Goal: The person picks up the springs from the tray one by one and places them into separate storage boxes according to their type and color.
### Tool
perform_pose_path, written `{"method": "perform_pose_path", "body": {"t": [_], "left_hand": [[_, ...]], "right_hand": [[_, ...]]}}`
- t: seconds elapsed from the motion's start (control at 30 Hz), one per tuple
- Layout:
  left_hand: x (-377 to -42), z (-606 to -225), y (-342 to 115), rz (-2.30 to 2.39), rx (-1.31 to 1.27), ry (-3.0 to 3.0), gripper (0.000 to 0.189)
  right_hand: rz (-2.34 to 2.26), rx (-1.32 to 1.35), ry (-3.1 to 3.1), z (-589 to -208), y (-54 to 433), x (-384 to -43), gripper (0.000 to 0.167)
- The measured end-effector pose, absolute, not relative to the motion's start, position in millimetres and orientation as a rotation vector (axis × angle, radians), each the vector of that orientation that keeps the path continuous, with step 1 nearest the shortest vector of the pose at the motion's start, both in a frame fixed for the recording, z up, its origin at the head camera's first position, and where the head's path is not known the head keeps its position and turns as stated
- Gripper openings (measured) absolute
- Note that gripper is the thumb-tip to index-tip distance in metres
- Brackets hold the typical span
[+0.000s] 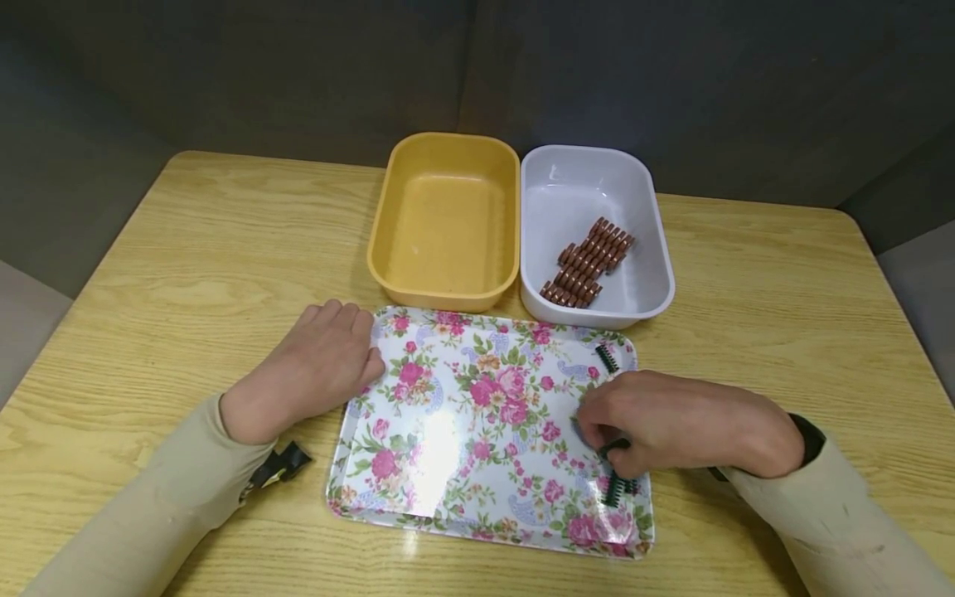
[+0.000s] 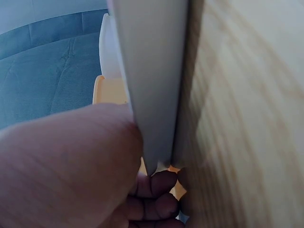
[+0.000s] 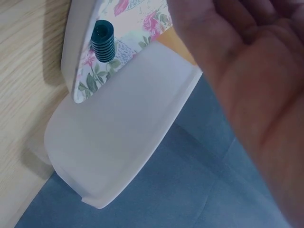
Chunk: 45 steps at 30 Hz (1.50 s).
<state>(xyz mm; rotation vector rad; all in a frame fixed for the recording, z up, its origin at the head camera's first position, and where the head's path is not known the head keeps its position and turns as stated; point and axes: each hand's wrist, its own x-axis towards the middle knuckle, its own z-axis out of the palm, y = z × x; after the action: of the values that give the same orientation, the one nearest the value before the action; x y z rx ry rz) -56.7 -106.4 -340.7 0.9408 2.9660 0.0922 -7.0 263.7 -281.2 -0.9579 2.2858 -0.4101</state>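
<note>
A white tray [image 1: 466, 464] with pink flowers lies in front of me. My left hand [image 1: 321, 365] holds its left edge near the far corner, thumb on top; in the left wrist view the fingers [image 2: 164, 206] curl at its underside. Over the tray's right side, my right hand [image 1: 664, 419] pinches a dark green coil spring [image 1: 615, 446] between thumb and fingers, mostly hidden by the hand. Just below it another green spring [image 1: 615, 491] lies on the tray. A further green spring [image 3: 104, 45] rests near the far right corner of the tray.
Behind the tray stand two bins side by side. The yellow bin [image 1: 448, 290] on the left holds nothing visible. Several copper-brown springs [image 1: 585, 269] lie clustered in the white bin [image 1: 597, 315]. All stand on a wooden table [image 1: 209, 249] with dark partitions [image 1: 298, 75] behind.
</note>
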Motion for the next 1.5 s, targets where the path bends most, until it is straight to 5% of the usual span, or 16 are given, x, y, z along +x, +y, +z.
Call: {"method": "perform_pose_path", "body": {"t": [1.5], "left_hand": [[-54.9,-331.1,-105.6,0.061,0.897,2.930,0.022]], "right_hand": [[-0.510,-1.227,2.360,-286.6,261.0,-13.8,0.016]]}}
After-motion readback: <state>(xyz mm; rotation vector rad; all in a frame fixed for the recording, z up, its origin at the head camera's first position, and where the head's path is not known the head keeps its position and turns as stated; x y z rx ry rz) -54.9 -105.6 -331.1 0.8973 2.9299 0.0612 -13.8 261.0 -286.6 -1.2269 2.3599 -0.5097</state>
